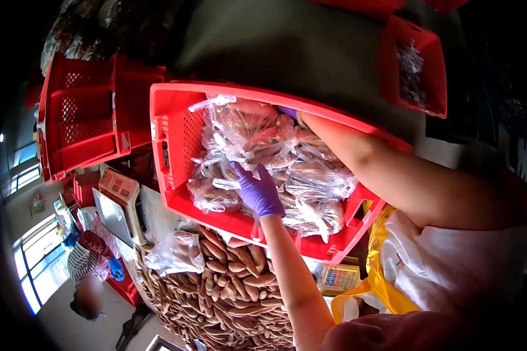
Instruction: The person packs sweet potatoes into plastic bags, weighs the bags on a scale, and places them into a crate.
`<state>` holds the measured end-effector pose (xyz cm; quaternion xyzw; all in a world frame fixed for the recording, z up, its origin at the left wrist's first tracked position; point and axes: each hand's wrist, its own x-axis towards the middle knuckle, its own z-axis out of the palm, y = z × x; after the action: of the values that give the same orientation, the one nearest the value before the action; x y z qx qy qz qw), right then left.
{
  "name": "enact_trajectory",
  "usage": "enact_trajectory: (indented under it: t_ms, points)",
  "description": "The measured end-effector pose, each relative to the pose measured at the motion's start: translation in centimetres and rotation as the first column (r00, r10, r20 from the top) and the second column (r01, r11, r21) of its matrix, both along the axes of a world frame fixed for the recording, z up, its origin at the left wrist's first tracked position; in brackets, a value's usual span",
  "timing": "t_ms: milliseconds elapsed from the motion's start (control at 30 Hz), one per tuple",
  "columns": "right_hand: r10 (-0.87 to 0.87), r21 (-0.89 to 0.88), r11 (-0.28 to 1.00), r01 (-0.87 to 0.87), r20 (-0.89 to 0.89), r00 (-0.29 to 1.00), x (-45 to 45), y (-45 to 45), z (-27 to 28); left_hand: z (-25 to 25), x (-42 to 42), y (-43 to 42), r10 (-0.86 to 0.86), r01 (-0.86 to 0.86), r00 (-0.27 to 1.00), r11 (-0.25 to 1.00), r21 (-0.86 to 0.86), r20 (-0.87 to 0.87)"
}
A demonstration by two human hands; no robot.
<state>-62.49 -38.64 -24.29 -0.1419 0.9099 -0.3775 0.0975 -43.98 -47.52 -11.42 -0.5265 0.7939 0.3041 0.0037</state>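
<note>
A red plastic crate (175, 196) holds several clear plastic bags of sweet potatoes (246, 120), knotted at the top. My left hand (257, 190), in a purple glove, lies over the bags near the crate's lower side. Its thumb and fingers are apart, touching the plastic, and nothing is gripped. My right hand (288, 112), also in a purple glove, reaches down among the bags at the crate's upper side. The forearm and bags hide most of it, so its fingers do not show.
Loose sweet potatoes (234, 304) are heaped below the crate, with a filled bag (175, 253) on them. A scale (116, 213) and stacked red crates (82, 111) stand left. Another crate (392, 76) holds bags at upper right. A keypad device (339, 278) sits below; another person (88, 298) is lower left.
</note>
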Motion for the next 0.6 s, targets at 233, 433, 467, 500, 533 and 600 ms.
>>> enact_trajectory:
  t_ms: [233, 433, 467, 500, 533, 600]
  points:
    - [0.135, -0.037, 0.990, -0.133, 0.039, 0.990, 1.2, -3.5, -1.0, -8.1, 0.1, -0.8, -0.081, 0.101, 0.917, 0.994, 0.031, -0.390]
    - [0.362, -0.450, 0.834, -0.319, 0.010, 0.932, 4.3, 0.7, 6.6, -3.6, -2.9, 2.1, -0.284, 0.253, 0.891, 0.958, -0.132, -0.355]
    - [0.373, -0.242, 0.881, -0.407, -0.174, 0.911, 4.8, 0.8, 7.0, -3.8, -2.9, 2.1, -0.309, 0.268, 0.862, 0.950, -0.158, -0.402]
    - [0.465, -0.154, 0.859, -0.489, -0.165, 0.870, 5.1, 0.9, 8.6, -5.0, -2.7, 2.0, -0.334, 0.281, 0.830, 0.942, -0.183, -0.447]
    - [0.491, -0.053, 0.864, -0.500, -0.120, 0.863, 5.9, 1.0, 9.9, -7.2, -2.3, 1.9, -0.234, 0.288, 0.709, 0.957, -0.029, -0.665]
    - [0.529, 0.053, 0.849, -0.526, -0.070, 0.846, 6.7, 1.1, 10.4, -4.3, -1.3, 2.4, -0.219, 0.314, 0.745, 0.948, 0.042, -0.631]
